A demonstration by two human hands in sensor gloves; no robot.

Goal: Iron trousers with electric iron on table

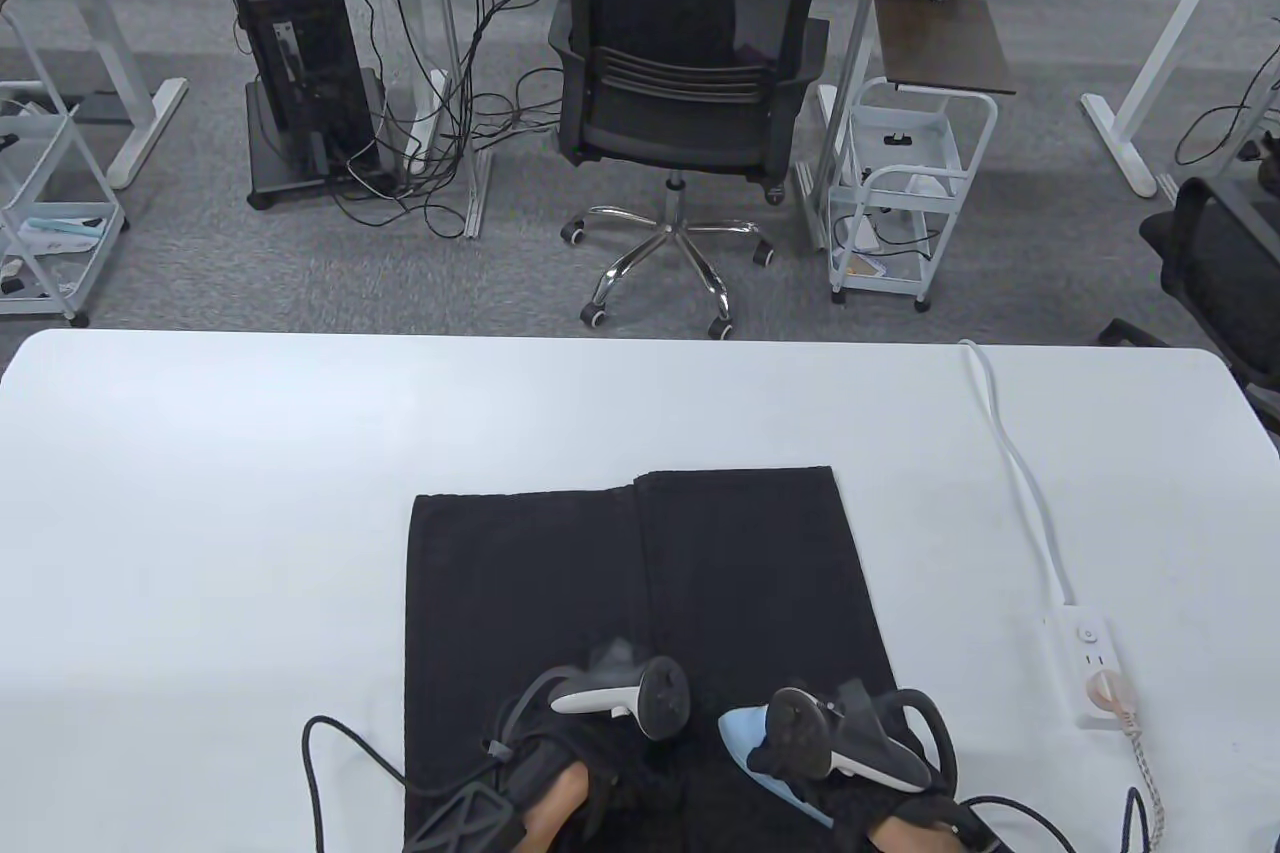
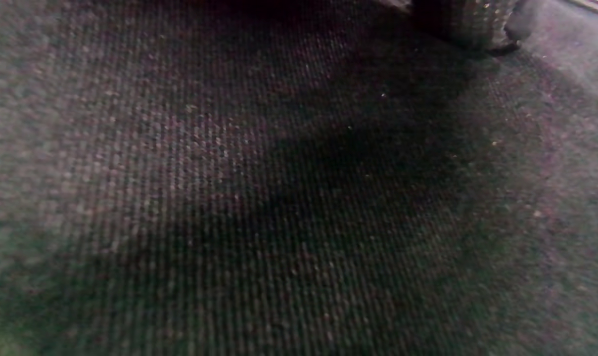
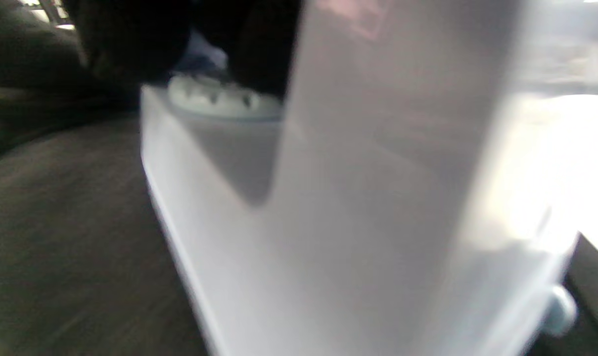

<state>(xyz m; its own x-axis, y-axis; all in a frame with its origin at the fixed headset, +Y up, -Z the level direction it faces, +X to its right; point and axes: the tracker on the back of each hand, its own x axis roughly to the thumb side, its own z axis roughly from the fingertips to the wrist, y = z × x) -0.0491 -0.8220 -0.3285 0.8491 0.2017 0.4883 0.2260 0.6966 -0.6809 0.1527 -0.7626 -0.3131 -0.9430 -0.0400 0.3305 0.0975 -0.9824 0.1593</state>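
Black trousers (image 1: 640, 583) lie flat on the white table (image 1: 250, 493), legs pointing away from me. My left hand (image 1: 600, 743) rests on the cloth at the near end, mostly hidden under its tracker. In the left wrist view the weave (image 2: 229, 198) fills the frame and one fingertip (image 2: 472, 24) touches it. My right hand (image 1: 850, 773) grips the handle of a pale blue electric iron (image 1: 745, 738), which sits on the trousers just right of the left hand, tip pointing away. The right wrist view shows the iron's pale body (image 3: 353, 198) close up, blurred, with gloved fingers (image 3: 259, 44) above it and the trousers (image 3: 71, 237) beside it.
A white power strip (image 1: 1095, 668) lies at the right, its white cable (image 1: 1020, 483) running to the far edge. A braided cord (image 1: 1150, 783) is plugged into it and runs toward me. A black glove cable (image 1: 330, 773) loops at the left. An office chair (image 1: 690, 93) stands beyond the table.
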